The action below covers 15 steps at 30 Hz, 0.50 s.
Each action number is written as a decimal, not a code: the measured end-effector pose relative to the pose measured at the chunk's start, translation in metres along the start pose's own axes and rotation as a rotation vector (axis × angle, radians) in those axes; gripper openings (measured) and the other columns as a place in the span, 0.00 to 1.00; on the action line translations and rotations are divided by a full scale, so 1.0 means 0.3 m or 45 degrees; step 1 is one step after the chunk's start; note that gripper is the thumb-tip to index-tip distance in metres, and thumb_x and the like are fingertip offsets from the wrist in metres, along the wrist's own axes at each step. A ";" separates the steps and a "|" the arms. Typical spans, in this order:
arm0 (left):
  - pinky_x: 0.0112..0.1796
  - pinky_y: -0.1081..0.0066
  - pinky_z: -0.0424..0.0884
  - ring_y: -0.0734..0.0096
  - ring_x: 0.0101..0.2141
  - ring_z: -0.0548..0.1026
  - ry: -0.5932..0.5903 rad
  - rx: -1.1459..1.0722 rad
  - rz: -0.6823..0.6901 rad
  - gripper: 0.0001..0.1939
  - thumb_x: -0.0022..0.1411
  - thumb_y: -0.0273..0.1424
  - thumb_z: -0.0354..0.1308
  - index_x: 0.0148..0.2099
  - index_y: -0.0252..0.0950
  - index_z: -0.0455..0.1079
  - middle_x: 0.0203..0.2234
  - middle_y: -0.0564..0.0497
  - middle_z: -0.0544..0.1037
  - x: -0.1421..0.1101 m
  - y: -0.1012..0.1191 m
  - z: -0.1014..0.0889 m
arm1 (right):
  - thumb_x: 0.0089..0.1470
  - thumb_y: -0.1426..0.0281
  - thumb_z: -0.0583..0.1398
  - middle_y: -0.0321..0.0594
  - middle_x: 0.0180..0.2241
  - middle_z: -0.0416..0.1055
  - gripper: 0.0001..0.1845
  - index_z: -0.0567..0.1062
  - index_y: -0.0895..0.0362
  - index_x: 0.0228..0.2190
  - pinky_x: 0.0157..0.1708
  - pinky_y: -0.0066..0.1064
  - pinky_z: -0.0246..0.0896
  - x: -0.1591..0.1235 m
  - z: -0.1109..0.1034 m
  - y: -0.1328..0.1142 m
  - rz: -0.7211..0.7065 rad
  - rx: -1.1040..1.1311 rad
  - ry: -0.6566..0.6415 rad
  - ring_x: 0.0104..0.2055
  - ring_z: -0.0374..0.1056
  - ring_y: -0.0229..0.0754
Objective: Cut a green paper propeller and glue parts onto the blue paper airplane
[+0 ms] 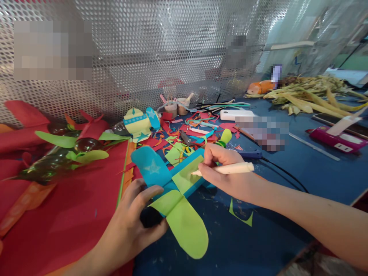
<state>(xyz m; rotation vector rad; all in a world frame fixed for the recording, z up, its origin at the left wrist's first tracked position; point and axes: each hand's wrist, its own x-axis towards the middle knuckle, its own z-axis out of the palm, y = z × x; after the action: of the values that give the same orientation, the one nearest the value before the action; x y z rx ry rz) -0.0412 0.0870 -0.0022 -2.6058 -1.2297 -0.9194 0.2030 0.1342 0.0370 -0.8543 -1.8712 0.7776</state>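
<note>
A toy airplane of blue and lime-green craft paper [188, 230] lies at the middle of the table, its blue wing bearing a pale star. My left hand [130, 216] is closed around its tail end, fingers above and thumb below. In my right hand [221, 161] is a white marker [237, 168], pinched with its tip on or just above the green panel of the body. A green bottle cap at the plane's nose shows behind my right hand. Just right of the plane rests a curved green paper offcut [244, 221].
Red paper sheets [77, 214] and plastic-bottle planes [86, 143] occupy the left. Behind lie paper scraps [172, 134], a yellow-and-blue plane [138, 122] and cups [182, 106]. To the right are a corded blue tool [248, 154], a magenta device [335, 138] and dried husks [313, 90]. Perforated metal [158, 46] backs the table.
</note>
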 end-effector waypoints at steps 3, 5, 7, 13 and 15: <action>0.35 0.61 0.73 0.54 0.42 0.71 -0.011 0.027 0.007 0.19 0.56 0.32 0.55 0.50 0.35 0.59 0.39 0.41 0.67 -0.002 0.000 -0.002 | 0.48 0.76 0.57 0.26 0.17 0.53 0.15 0.54 0.55 0.20 0.17 0.22 0.44 0.001 -0.003 0.000 0.003 0.011 -0.002 0.18 0.48 0.29; 0.34 0.61 0.74 0.55 0.41 0.72 -0.001 0.012 0.003 0.19 0.55 0.32 0.55 0.49 0.36 0.60 0.39 0.41 0.67 0.000 0.001 -0.002 | 0.48 0.76 0.57 0.26 0.17 0.53 0.15 0.54 0.55 0.20 0.17 0.22 0.43 0.001 -0.004 0.002 0.001 0.008 -0.004 0.18 0.48 0.29; 0.35 0.62 0.74 0.57 0.40 0.72 0.004 -0.014 -0.004 0.19 0.55 0.31 0.56 0.49 0.36 0.60 0.39 0.42 0.68 0.002 0.002 -0.001 | 0.48 0.77 0.57 0.26 0.17 0.52 0.15 0.54 0.55 0.20 0.17 0.23 0.43 0.001 -0.004 0.006 -0.003 0.005 -0.007 0.19 0.48 0.29; 0.34 0.61 0.74 0.55 0.41 0.72 0.005 0.007 -0.024 0.19 0.55 0.32 0.56 0.49 0.36 0.60 0.41 0.41 0.67 -0.001 0.004 0.005 | 0.49 0.77 0.57 0.25 0.17 0.51 0.16 0.53 0.54 0.20 0.18 0.23 0.42 0.000 -0.003 0.012 -0.021 0.012 0.013 0.19 0.47 0.29; 0.35 0.60 0.73 0.54 0.42 0.71 0.001 0.013 -0.038 0.19 0.55 0.32 0.55 0.49 0.36 0.59 0.41 0.41 0.66 -0.003 0.003 0.005 | 0.48 0.78 0.56 0.25 0.17 0.51 0.16 0.53 0.54 0.20 0.18 0.23 0.42 0.000 -0.003 0.014 -0.025 0.004 0.024 0.19 0.47 0.30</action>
<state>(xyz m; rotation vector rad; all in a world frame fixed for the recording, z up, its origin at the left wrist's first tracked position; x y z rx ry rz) -0.0402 0.0863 -0.0039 -2.5859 -1.2729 -0.9170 0.2049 0.1367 0.0340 -0.8377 -1.8591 0.7578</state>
